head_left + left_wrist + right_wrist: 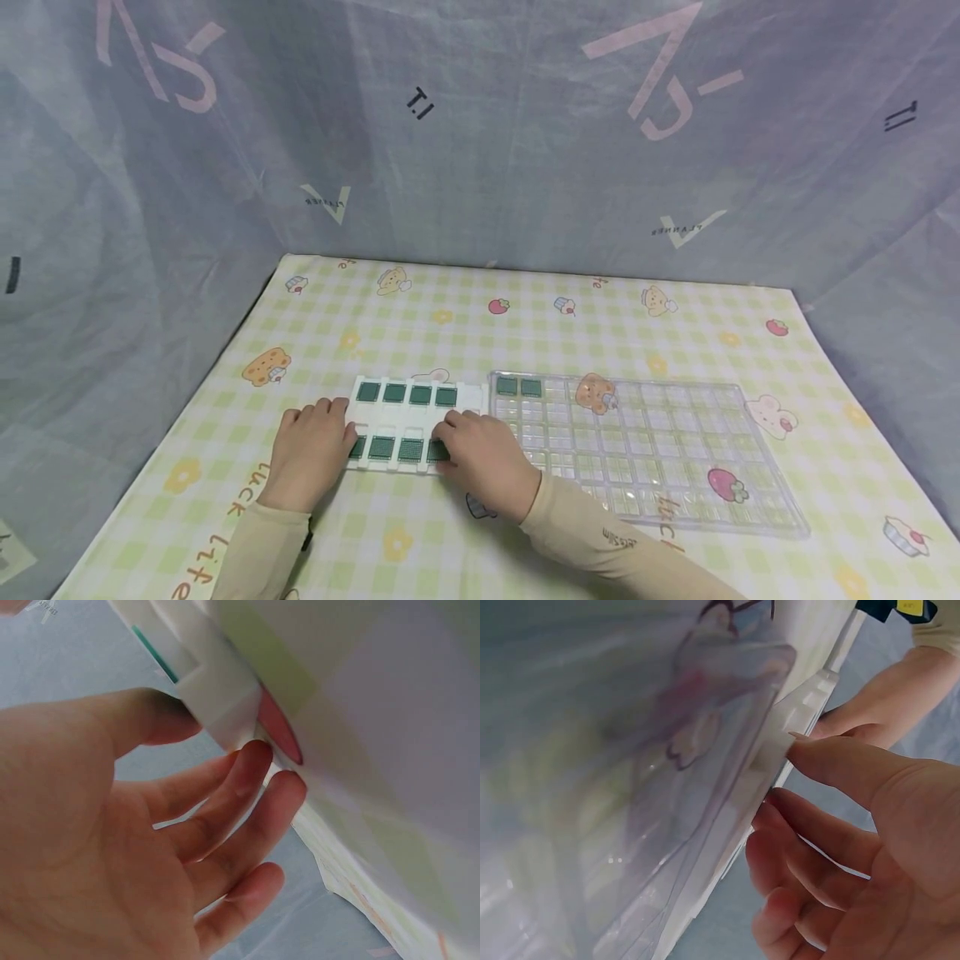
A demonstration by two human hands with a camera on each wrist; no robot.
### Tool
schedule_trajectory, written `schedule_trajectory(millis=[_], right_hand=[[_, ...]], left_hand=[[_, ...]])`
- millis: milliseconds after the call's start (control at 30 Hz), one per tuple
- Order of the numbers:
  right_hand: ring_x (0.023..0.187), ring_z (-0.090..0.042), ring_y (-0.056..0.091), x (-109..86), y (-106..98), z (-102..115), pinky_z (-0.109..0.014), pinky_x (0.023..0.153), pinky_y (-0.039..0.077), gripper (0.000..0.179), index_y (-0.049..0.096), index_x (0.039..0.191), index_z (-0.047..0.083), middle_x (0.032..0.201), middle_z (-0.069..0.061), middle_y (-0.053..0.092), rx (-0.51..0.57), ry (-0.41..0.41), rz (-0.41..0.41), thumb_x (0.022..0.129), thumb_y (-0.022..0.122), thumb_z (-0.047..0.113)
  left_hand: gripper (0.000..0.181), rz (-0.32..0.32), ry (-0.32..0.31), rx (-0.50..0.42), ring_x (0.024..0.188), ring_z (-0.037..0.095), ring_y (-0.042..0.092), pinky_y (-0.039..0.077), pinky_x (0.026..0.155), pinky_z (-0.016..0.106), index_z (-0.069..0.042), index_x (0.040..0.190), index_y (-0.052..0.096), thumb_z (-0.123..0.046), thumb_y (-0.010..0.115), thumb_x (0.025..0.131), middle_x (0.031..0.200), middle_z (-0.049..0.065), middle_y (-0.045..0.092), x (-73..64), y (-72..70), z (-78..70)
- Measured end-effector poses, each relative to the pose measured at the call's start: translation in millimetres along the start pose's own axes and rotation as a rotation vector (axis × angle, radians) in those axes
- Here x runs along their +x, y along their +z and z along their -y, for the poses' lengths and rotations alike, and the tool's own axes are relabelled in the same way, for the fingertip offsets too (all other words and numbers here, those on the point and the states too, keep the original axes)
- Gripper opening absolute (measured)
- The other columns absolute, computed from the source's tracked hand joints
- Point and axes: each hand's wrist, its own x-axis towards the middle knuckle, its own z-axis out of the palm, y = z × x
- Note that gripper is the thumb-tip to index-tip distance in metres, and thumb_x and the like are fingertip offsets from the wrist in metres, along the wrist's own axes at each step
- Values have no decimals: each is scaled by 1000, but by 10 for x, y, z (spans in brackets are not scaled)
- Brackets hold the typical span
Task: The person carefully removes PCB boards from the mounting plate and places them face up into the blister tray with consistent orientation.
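The left hand (pixel 311 450) has its grip on the left end of the white tray (pixel 392 416): in the left wrist view, the thumb rests on the tray's edge while the fingertips curl in below it. The right hand (pixel 483 458) is at the tray's other end with fingers bent; its thumb and forefinger meet the near right part, over the 4th chip (pixel 437 451) of the near row. Whether that grip pinches the chip, the tray, or merely touches, I cannot tell.

Between the hands, the white tray carries 8 green chips in 2 rows of 4, with the near row's end chips partly hidden by fingers. If either hand raised its end more than the other, the tilt could let chips slide from their pockets. A fingertip pressing on a hidden chip could also tip it or knock it askew.

Just beside the right end lies the clear compartment tray (pixel 637 442), with 2 chips (pixel 519 387) in its far left cells. A push rightward could butt the trays together and jolt those chips.

Underneath, the desk (pixel 600 337) wears a checked cloth, which could ruck up if a tray were dragged. Grey-blue curtains (pixel 480 158) stand around it.
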Motion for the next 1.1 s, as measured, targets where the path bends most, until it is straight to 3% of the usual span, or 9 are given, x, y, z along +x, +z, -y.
schedule_trajectory(millis=[333,733,1100], right_hand=[[80,-9,66,14,-13,-3,-23,66,53,27,75,102,16,94,5,70,27,6,3,81,86,30],[71,-6,59,23,12,-22,-19,55,43,23,74,101,16,88,5,65,107,41,-19,82,82,27],[74,-7,62,20,-20,-69,-19,57,45,25,74,104,16,91,5,64,140,58,3,83,82,26]], left_hand=[[40,-7,8,3,98,38,66,45,91,54,5,127,63,-21,64,98,111,22,69,7,12,-8],[40,-7,4,6,99,38,66,45,91,54,6,128,63,-21,63,98,111,22,69,6,11,-4],[40,9,-4,5,101,38,66,44,92,54,6,128,63,-21,63,99,112,23,69,-1,3,-12]])
